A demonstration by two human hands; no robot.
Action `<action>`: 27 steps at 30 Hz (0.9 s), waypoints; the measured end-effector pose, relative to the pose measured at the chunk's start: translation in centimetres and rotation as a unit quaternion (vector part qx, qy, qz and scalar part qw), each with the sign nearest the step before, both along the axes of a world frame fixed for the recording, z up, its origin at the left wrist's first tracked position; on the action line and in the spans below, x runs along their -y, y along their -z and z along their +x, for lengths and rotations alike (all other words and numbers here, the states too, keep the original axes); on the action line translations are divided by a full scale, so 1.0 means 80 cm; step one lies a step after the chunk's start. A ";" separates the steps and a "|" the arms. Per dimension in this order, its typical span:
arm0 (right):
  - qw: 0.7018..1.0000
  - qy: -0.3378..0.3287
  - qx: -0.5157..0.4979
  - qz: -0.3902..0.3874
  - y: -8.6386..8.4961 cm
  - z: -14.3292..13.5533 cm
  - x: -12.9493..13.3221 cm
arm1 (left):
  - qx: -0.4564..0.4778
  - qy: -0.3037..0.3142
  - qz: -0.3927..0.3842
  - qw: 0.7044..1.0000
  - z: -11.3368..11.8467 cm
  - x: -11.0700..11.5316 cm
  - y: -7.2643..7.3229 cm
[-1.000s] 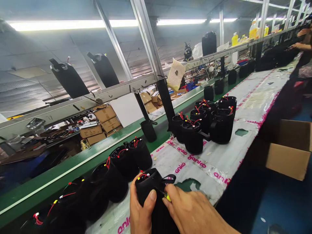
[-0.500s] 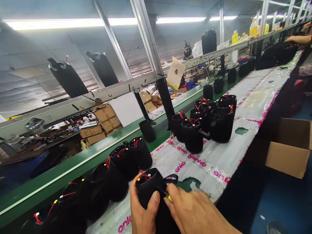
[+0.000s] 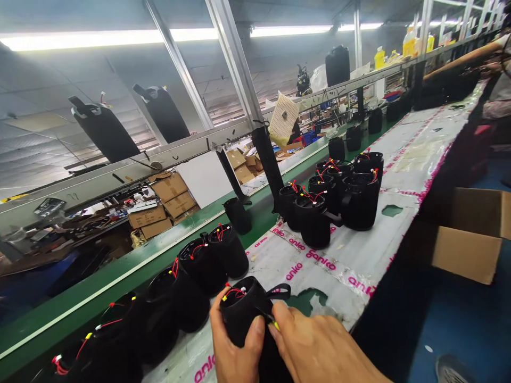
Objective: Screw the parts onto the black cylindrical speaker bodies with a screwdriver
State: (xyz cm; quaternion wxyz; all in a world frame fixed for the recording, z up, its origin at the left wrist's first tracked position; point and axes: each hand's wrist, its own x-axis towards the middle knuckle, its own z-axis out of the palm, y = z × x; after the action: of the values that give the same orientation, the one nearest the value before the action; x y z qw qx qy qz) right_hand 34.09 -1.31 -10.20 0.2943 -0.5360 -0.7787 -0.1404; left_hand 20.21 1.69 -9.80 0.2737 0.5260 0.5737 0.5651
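Note:
At the near edge of the sheet-covered bench, my left hand is wrapped round a black cylindrical speaker shell. Its open top faces up and away, with red wires and small connectors at the rim. A black strap loop sticks out at its right side. My right hand is closed against that side, below the loop, pinching a thin tool with a yellow part; its tip and exact kind are hidden. The lower part of the shell is out of sight behind my hands.
Several similar shells stand in a row on the left, and another group is further along the white printed sheet. A green conveyor runs behind. An open carton is at right. A co-worker's arm reaches in far off.
The view has shifted slightly. Both hands keep the same hold on the shell and the tool, almost unmoved. The far co-worker's arm has changed position.

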 end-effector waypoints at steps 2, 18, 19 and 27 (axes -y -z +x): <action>1.000 -0.007 -0.001 -0.002 -0.003 0.002 0.001 | 0.001 0.004 0.007 1.000 0.000 0.000 0.000; 0.998 -0.050 -0.027 -0.013 0.001 0.005 -0.010 | 0.093 0.062 0.007 0.994 -0.007 -0.008 0.000; 0.998 -0.048 -0.023 -0.019 -0.001 0.005 -0.009 | 0.091 0.063 0.012 0.994 -0.006 -0.008 0.000; 0.999 -0.025 -0.006 -0.025 -0.003 0.005 -0.002 | 0.073 0.059 0.002 0.996 -0.004 -0.004 -0.003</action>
State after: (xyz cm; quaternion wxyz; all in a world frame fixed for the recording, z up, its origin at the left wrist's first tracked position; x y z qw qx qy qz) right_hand 34.48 -1.14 -9.95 0.2890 -0.5247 -0.7932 -0.1097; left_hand 19.88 2.02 -9.54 0.3469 0.5167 0.5187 0.5862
